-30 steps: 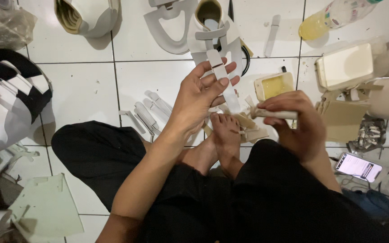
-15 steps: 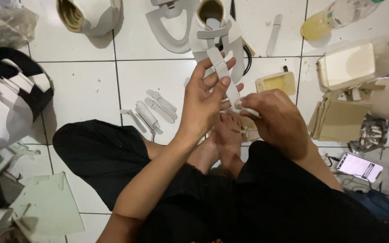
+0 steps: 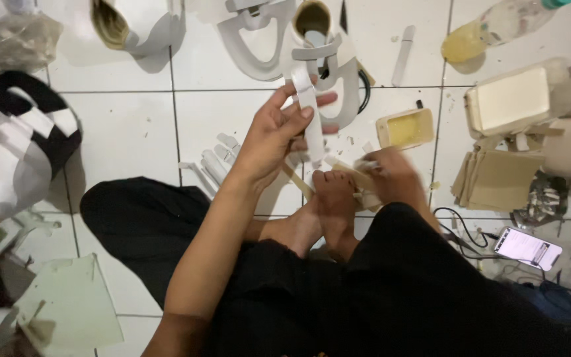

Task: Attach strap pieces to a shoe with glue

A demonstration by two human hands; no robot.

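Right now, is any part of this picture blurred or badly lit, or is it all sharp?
In the head view the right hand is smeared by motion blur, so its fingers and the small brush-like tool it seems to hold are hard to make out; the left hand and the white strip it holds are sharper; the white floor tiles are evenly lit with soft shadows; the phone screen glows overexposed.

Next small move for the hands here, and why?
Probably bring the right hand up to the pale strip. The left hand holds that strip upright, while the right is low by the foot, blurred, apparently holding a thin stick, near the yellow glue tub.
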